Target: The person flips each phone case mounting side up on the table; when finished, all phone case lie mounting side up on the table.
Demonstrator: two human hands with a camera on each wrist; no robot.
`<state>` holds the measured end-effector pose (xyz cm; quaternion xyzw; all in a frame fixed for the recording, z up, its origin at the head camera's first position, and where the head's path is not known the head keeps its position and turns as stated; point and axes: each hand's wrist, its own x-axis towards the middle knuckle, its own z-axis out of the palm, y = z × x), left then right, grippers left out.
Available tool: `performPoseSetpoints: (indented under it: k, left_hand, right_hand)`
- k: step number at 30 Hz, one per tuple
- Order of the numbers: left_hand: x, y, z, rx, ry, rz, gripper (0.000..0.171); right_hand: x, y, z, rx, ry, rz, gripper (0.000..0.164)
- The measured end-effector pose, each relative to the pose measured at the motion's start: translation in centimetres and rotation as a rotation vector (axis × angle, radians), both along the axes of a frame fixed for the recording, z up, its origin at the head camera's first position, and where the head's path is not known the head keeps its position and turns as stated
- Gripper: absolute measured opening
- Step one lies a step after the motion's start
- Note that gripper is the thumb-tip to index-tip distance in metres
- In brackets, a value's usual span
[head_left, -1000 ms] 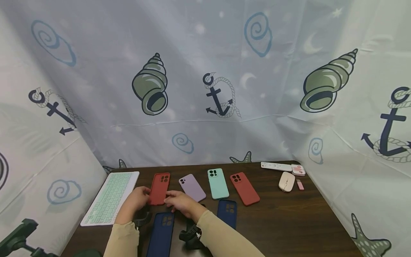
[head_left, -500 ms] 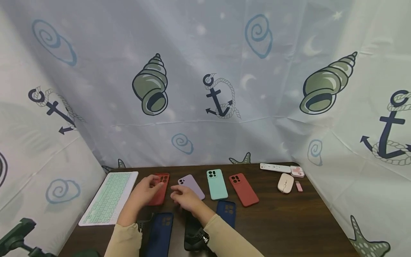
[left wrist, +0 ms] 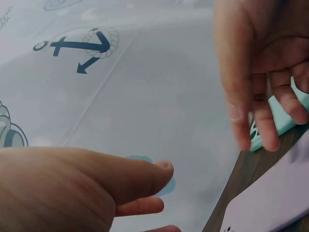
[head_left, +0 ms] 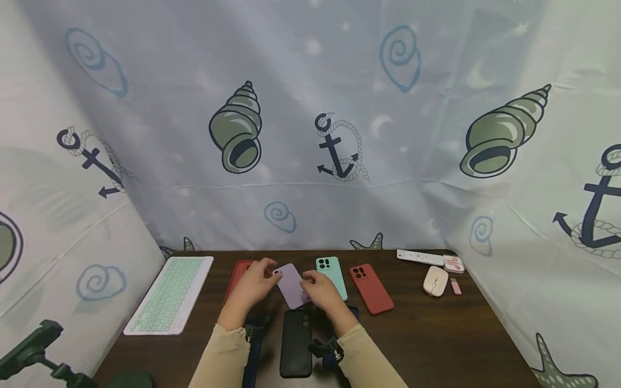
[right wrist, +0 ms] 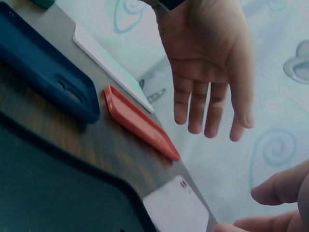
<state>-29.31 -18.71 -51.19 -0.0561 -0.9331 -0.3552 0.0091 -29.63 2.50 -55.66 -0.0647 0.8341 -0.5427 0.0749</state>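
Between hands (head_left: 255, 280) (head_left: 322, 292), lilac case (head_left: 290, 286), far right, mouse (head_left: 435, 281), head view only

No text is legible; marks on the pink-and-white box (head_left: 453, 264) are too small.

Lilac phone case (head_left: 290, 287): flat on the desk (head_left: 436, 337), smooth face up, camera cutouts at its far left corner, long axis slightly slanted. Between red case (head_left: 237, 275) and mint case (head_left: 333, 276), just beyond black case (head_left: 296, 347). Right edge partly behind right hand (head_left: 323, 293); contact unclear.
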Motion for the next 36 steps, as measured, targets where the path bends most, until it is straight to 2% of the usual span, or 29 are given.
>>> performPoseSetpoints:
  k: [4,6,12,17,20,26,32,36]
  left_hand:
    - [-0.5,1.1,-0.7,-0.022,-0.024,0.005,0.048]
    - [-0.6,1.5,-1.2,-0.039,-0.030,0.007,0.047]
    - [-0.6,2.1,-2.7,-0.057,-0.072,-0.007,0.045]
    - [-0.5,2.1,-4.2,-0.078,-0.120,-0.010,0.045]
    - [-0.5,2.1,-4.7,-0.108,-0.120,-0.023,0.042]
    - [-0.6,2.2,-5.0,-0.146,-0.107,-0.044,0.040]
    - [-0.9,2.3,-4.7,-0.138,-0.117,-0.049,0.041]
    - [-1.0,2.2,-4.8,-0.139,-0.131,-0.051,0.046]
  right_hand:
    - [-0.1,1.3,-0.5,0.017,-0.021,-0.033,0.044]
    - [-0.1,1.8,-0.6,0.058,-0.014,-0.038,0.044]
    - [-0.2,2.6,-1.4,0.216,0.079,-0.023,0.044]
    - [0.1,2.0,-2.3,0.280,0.152,-0.008,0.038]
    - [0.3,1.7,-2.5,0.295,0.180,-0.021,0.036]
    - [0.5,1.3,-2.8,0.331,0.167,-0.038,0.033]
    - [0.2,1.1,-2.5,0.393,0.213,-0.014,0.032]
    - [0.1,1.1,-2.4,0.393,0.216,0.003,0.031]
